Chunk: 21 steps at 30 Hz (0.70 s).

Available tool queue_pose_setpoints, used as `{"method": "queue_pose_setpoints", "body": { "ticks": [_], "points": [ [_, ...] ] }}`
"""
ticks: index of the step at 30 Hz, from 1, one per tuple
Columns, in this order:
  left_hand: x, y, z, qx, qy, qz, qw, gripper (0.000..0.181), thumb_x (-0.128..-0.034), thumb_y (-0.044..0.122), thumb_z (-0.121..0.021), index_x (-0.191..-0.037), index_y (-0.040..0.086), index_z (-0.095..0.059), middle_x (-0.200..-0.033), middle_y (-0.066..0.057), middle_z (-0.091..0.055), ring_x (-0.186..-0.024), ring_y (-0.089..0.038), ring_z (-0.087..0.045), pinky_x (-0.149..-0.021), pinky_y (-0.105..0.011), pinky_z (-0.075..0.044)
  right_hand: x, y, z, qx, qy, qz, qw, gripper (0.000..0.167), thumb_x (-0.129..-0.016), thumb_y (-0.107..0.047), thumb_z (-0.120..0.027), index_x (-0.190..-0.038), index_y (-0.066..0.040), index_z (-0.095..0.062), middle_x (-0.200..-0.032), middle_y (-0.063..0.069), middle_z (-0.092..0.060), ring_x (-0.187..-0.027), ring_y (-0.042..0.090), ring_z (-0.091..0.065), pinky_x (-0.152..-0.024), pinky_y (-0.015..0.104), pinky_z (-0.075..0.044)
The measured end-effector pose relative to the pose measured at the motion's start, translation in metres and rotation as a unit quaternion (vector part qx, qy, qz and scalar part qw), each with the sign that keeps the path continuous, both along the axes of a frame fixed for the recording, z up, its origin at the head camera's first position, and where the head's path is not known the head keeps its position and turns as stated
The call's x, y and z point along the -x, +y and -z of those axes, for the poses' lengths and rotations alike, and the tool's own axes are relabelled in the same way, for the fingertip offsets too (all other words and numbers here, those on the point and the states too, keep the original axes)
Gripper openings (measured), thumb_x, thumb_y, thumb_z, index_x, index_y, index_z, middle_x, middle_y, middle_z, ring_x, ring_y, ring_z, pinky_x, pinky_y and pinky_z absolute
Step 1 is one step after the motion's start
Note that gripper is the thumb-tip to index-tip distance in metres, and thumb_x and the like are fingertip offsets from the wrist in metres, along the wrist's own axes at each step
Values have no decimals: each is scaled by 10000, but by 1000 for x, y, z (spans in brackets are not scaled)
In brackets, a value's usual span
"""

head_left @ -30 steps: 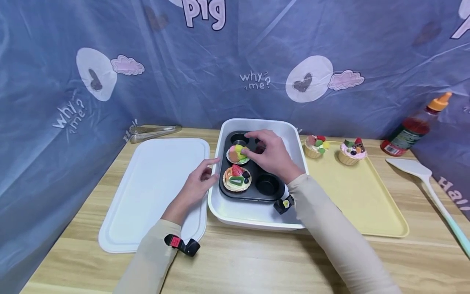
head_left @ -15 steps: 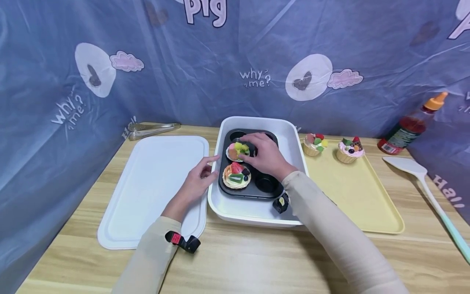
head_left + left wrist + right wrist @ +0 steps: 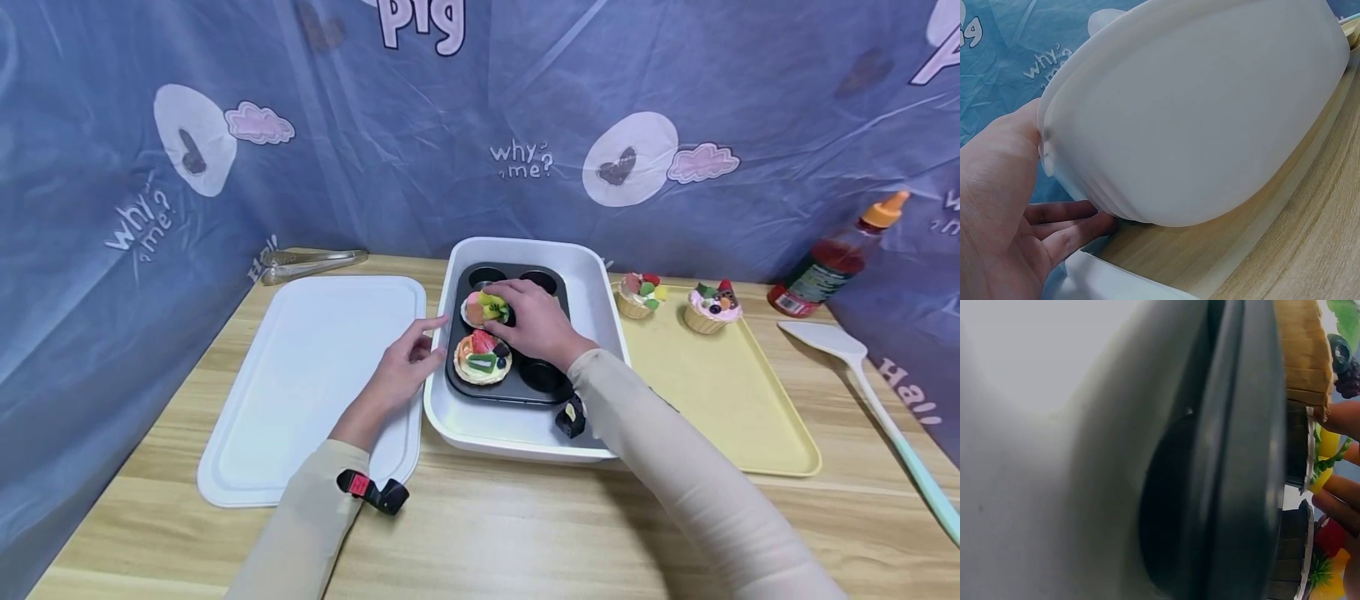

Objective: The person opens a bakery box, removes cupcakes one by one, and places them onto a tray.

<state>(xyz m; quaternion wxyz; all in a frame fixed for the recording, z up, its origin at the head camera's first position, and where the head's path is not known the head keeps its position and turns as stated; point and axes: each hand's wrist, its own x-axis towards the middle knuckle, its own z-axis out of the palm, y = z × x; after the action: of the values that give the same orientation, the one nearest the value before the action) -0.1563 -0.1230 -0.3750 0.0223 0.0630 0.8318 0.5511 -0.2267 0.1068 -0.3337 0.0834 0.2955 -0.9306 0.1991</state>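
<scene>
In the head view, my right hand (image 3: 534,321) reaches into a dark muffin tin (image 3: 517,392) and pinches a cupcake (image 3: 474,311) topped with fruit pieces. The right wrist view shows fingertips on both sides of this cupcake's rim (image 3: 1311,450). Just in front sits a fruit tart (image 3: 482,360) with strawberry and kiwi. Another cupcake (image 3: 1291,553) appears low in the right wrist view, mostly hidden by my hand in the head view. The tin stands in a white basin (image 3: 480,440). My left hand (image 3: 399,375) rests relaxed fingers against the basin's left outer side.
A white tray (image 3: 318,383) lies left, with metal tongs (image 3: 311,265) behind it. On the right, a yellow tray (image 3: 720,408) bears two cupcakes, one with pink cream (image 3: 712,308). Beyond are a sauce bottle (image 3: 828,262) and a white spatula (image 3: 862,367). A blue curtain (image 3: 480,125) hangs behind.
My right hand has closed in on the fruit-topped cupcake, its fingers coming nearer around the top. The left hand stays at the basin's side. The whole view has shifted slightly.
</scene>
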Motion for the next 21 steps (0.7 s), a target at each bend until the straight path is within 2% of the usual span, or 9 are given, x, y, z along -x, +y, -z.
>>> {"method": "queue_pose_setpoints", "body": {
  "ticks": [9,21],
  "points": [
    [1,0,1,20,9,9,10000,506,-975,192,-586,-1472,252,-510,-1147,-161,-613,-997,-237,-594,-888,-329,-461,1,-1,2,-278,67,-21,9996,555,-922,-329,-731,-1411,-111,-585,-1388,141,-614,-1250,350,-589,-1084,524,-425],
    [0,0,0,-33,26,10,10000,511,-971,183,-594,-1471,245,-511,-1127,-166,-629,-972,-230,-603,-884,-328,-467,2,-1,5,-43,322,-145,9994,521,-895,-334,-767,-1346,-102,-646,-1301,125,-666,-1181,319,-616,-1056,506,-437]
  ]
}}
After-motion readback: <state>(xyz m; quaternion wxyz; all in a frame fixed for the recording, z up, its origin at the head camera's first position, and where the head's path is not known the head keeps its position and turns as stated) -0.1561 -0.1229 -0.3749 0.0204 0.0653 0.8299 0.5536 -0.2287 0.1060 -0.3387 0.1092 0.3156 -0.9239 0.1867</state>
